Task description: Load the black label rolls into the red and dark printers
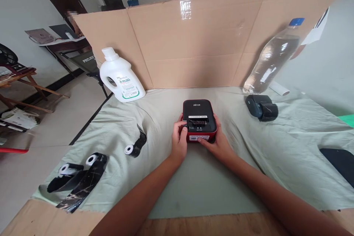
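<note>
A small black-and-red label printer (197,110) sits on the pale green cloth (177,191) in front of me, with a dark strip showing in the slot on its top. My left hand (179,138) grips its left side, thumb and fingers at the front left corner. Around the right side wraps my right hand (218,140), its thumb against the labelled front face. Left of the printer lies a partly unrolled black roll (135,147) with a white core. Two more black rolls (95,162) with loose marbled tails rest at the cloth's left front.
A cardboard panel (193,51) stands behind the cloth. A white detergent bottle (121,77) leans at the back left, a clear blue-capped bottle (276,59) at the back right. Near it lie a dark device (260,107) and a white tube (279,88). A black flat object (339,164) lies far right.
</note>
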Demonstrator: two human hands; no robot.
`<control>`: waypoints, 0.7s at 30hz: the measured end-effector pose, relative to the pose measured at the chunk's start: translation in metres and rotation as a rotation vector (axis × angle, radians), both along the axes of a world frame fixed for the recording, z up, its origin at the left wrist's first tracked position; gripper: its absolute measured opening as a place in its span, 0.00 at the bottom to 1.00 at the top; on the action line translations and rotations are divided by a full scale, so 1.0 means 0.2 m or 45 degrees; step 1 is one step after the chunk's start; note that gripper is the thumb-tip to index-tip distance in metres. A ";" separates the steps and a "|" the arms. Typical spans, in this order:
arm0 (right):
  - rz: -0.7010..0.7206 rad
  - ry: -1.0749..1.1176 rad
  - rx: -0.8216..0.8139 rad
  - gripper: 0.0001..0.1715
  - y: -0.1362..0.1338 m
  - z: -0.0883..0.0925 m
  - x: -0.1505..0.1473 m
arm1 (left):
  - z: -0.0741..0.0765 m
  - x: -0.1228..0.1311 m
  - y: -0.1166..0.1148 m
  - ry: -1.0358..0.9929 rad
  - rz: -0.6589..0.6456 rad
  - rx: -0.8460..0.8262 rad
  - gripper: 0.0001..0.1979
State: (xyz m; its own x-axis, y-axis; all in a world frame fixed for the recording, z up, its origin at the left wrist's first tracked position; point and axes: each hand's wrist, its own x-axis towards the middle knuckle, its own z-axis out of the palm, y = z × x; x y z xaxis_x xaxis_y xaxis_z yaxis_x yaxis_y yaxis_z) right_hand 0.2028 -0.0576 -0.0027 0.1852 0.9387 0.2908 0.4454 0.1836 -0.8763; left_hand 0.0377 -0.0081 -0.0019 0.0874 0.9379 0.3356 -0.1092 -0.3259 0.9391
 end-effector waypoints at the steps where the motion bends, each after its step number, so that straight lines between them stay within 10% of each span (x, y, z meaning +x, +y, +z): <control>1: -0.006 -0.013 -0.013 0.65 0.00 0.00 0.00 | 0.00 -0.01 0.01 0.009 -0.008 0.001 0.11; 21: 0.019 -0.017 0.027 0.66 0.00 0.03 0.00 | -0.01 -0.03 0.05 0.001 -0.039 0.125 0.14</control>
State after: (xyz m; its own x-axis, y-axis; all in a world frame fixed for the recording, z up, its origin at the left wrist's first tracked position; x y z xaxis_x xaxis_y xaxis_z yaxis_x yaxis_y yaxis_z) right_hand 0.2026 -0.0585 0.0029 0.1674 0.9350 0.3128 0.4542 0.2084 -0.8662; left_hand 0.0325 0.0014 -0.0043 0.1161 0.8974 0.4257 -0.1196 -0.4129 0.9029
